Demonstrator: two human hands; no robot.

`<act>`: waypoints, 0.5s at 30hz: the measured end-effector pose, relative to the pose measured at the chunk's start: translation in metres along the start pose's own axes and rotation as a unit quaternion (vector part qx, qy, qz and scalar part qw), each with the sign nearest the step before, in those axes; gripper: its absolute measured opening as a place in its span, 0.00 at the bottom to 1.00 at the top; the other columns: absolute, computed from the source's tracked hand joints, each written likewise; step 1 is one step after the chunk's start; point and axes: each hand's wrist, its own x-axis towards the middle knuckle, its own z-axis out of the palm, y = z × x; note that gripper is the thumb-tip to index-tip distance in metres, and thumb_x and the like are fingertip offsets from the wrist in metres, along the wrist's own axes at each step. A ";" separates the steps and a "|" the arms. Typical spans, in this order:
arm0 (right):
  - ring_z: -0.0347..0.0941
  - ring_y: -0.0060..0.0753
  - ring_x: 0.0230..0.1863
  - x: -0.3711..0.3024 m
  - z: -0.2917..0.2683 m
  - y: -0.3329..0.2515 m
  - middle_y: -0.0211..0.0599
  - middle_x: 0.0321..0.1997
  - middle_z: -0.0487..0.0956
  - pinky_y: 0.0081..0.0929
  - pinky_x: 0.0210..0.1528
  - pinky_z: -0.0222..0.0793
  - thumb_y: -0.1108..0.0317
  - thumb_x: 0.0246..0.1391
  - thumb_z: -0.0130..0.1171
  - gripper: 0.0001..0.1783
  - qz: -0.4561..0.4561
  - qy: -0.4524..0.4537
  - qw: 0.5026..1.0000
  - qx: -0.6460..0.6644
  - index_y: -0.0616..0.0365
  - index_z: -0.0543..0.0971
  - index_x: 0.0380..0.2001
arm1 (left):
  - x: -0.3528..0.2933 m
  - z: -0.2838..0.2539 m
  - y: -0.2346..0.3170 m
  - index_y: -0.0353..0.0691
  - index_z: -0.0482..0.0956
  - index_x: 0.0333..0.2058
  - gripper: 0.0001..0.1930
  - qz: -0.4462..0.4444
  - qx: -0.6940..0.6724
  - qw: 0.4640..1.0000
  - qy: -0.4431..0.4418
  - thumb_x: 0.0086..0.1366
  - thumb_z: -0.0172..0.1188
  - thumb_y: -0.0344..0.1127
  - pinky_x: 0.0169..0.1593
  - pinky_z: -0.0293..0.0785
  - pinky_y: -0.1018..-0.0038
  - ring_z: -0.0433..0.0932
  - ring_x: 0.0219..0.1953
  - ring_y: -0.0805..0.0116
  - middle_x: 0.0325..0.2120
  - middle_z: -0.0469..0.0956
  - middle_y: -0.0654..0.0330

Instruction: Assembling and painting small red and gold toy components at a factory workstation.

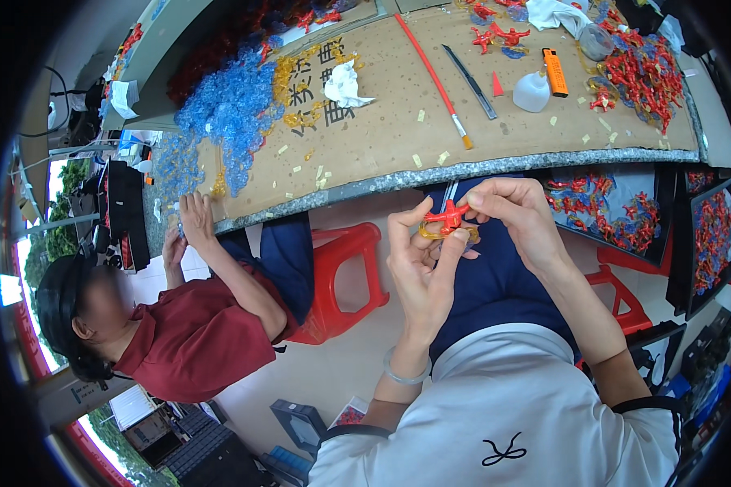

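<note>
Fingers (pixel 453 253) of both hands pinched on one red figure

Left hand (pixel 421 272): thumb and fingers curled in, little gap, holding the red figure (pixel 445 215) from below, along with a translucent yellow piece (pixel 428 231) at its underside. Can't tell if the two are joined. Right hand (pixel 518 217): thumb and index nearly together, gripping the figure's arm on that side; remaining fingers folded, partly hidden.

Location: figure is held over the wearer's lap, just off the near edge of the worktable (pixel 382 134), not resting on it. Bracelet (pixel 406 369) on left wrist.

On the table: blue heap (pixel 235 101) to the left, yellow pieces (pixel 288 81) beside it, crumpled tissue (pixel 347 84) near those. Red-handled brush (pixel 426 65) and a slim dark tool (pixel 469 81) lie mid-table. White bottle (pixel 531 93) just beside an orange lighter-like item (pixel 555 73). Mixed, mostly red pile (pixel 642 77) at far right.

Below the table, right: tray (pixel 656 243) of red, blue and yellow pieces.

Left side: co-worker in dark red shirt (pixel 199 345), hands at the table edge near the blue heap.
</note>
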 end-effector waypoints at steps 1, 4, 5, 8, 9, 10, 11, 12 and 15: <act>0.72 0.17 0.28 0.000 0.000 -0.001 0.31 0.25 0.79 0.16 0.34 0.68 0.67 0.52 0.60 0.09 0.000 0.002 1.000 0.000 0.63 0.82 0.28 | 0.000 0.000 0.001 0.30 0.61 0.48 0.18 -0.009 -0.007 1.000 -0.003 0.61 0.54 0.21 0.33 0.81 0.75 0.80 0.35 0.67 0.34 0.78 0.46; 0.72 0.17 0.28 -0.002 -0.001 -0.001 0.31 0.25 0.79 0.15 0.33 0.67 0.67 0.52 0.60 0.09 -0.003 0.007 1.000 0.000 0.63 0.82 0.27 | 0.001 -0.001 0.000 0.29 0.61 0.48 0.18 -0.019 -0.024 0.999 -0.012 0.61 0.54 0.21 0.33 0.81 0.74 0.80 0.35 0.67 0.34 0.78 0.46; 0.72 0.17 0.28 -0.002 -0.002 -0.001 0.31 0.25 0.79 0.15 0.33 0.67 0.67 0.52 0.60 0.09 -0.005 0.007 1.000 -0.001 0.63 0.81 0.27 | 0.001 -0.001 0.000 0.29 0.60 0.49 0.19 -0.021 -0.025 0.999 -0.012 0.61 0.55 0.21 0.33 0.81 0.74 0.80 0.35 0.66 0.35 0.78 0.45; 0.72 0.16 0.28 -0.004 -0.002 -0.002 0.31 0.26 0.79 0.16 0.33 0.67 0.67 0.53 0.59 0.10 -0.011 0.006 1.000 0.000 0.64 0.81 0.28 | 0.000 0.001 0.000 0.30 0.59 0.50 0.20 -0.015 -0.016 1.000 -0.017 0.62 0.54 0.23 0.34 0.81 0.73 0.80 0.36 0.62 0.36 0.77 0.44; 0.71 0.16 0.28 -0.004 -0.001 -0.003 0.31 0.26 0.79 0.16 0.33 0.67 0.67 0.53 0.59 0.10 -0.013 0.005 1.000 0.001 0.64 0.81 0.28 | 0.000 0.002 -0.001 0.30 0.59 0.51 0.19 -0.003 -0.006 1.000 -0.020 0.63 0.53 0.26 0.35 0.81 0.72 0.80 0.35 0.58 0.36 0.77 0.43; 0.72 0.16 0.29 -0.004 -0.002 -0.004 0.31 0.26 0.79 0.16 0.33 0.67 0.67 0.53 0.59 0.10 -0.033 0.005 0.999 -0.015 0.65 0.81 0.28 | 0.000 0.003 -0.003 0.31 0.58 0.52 0.19 0.008 0.003 1.000 -0.026 0.65 0.52 0.29 0.35 0.80 0.71 0.81 0.35 0.54 0.36 0.77 0.41; 0.72 0.15 0.29 -0.004 -0.004 -0.005 0.31 0.27 0.79 0.16 0.33 0.67 0.67 0.54 0.58 0.10 -0.052 0.005 0.998 -0.032 0.65 0.81 0.28 | 0.000 0.003 -0.003 0.31 0.58 0.53 0.20 -0.006 -0.051 0.997 -0.056 0.66 0.50 0.32 0.37 0.80 0.69 0.80 0.37 0.50 0.38 0.76 0.40; 0.72 0.15 0.30 -0.003 -0.005 -0.006 0.31 0.27 0.79 0.16 0.33 0.67 0.67 0.54 0.58 0.10 -0.071 0.006 0.996 -0.048 0.66 0.80 0.29 | 0.001 0.001 -0.002 0.30 0.57 0.53 0.21 -0.019 -0.105 0.991 -0.086 0.67 0.48 0.36 0.38 0.80 0.67 0.79 0.38 0.46 0.40 0.74 0.38; 0.70 0.15 0.30 -0.001 -0.013 -0.019 0.28 0.26 0.77 0.16 0.34 0.67 0.68 0.55 0.56 0.10 -0.075 -0.060 0.993 -0.072 0.66 0.79 0.28 | 0.005 -0.011 0.000 0.29 0.56 0.54 0.24 -0.115 -0.252 0.945 -0.175 0.70 0.42 0.44 0.41 0.80 0.60 0.76 0.43 0.37 0.46 0.70 0.34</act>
